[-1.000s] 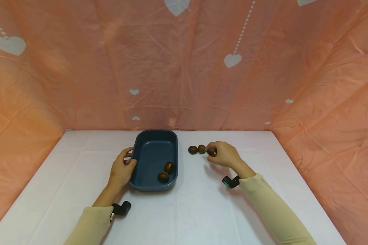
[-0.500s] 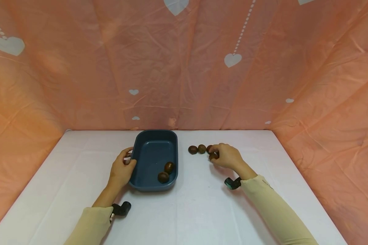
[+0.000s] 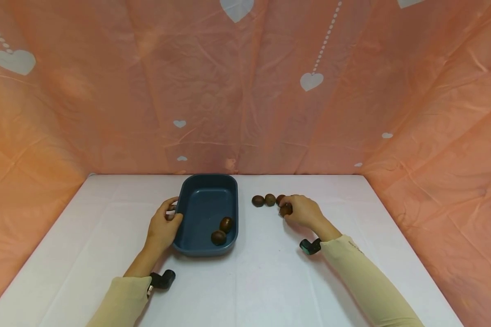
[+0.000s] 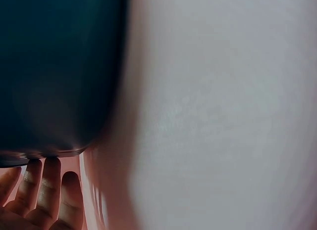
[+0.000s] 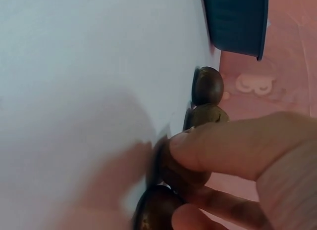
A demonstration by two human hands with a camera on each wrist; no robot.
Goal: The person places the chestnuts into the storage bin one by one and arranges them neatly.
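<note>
A blue rectangular tray point(image 3: 198, 204) stands on the table, and two glossy brown chestnuts point(image 3: 222, 230) lie in its near right corner. My left hand point(image 3: 161, 227) grips the tray's left side, thumb at the rim; in the left wrist view several fingers point(image 4: 47, 190) show below the tray's wall. To the tray's right, my right hand point(image 3: 307, 211) pinches a chestnut point(image 3: 286, 209) close to the tabletop. Beyond its fingers a further chestnut point(image 3: 280, 199) is partly covered. Two more, a smooth chestnut point(image 3: 258, 200) and a duller chestnut point(image 3: 270, 200), continue that row leftward.
A white cloth covers the table point(image 3: 262, 281). An orange curtain point(image 3: 245, 104) with pale hearts hangs behind the table and along both sides. Each wrist carries a small black camera, the left camera point(image 3: 163, 279) being near the tray's front.
My right hand has shifted slightly right and nearer, with one chestnut between its fingers. The third chestnut of the row now shows more clearly. My left hand and the tray have kept their place.
</note>
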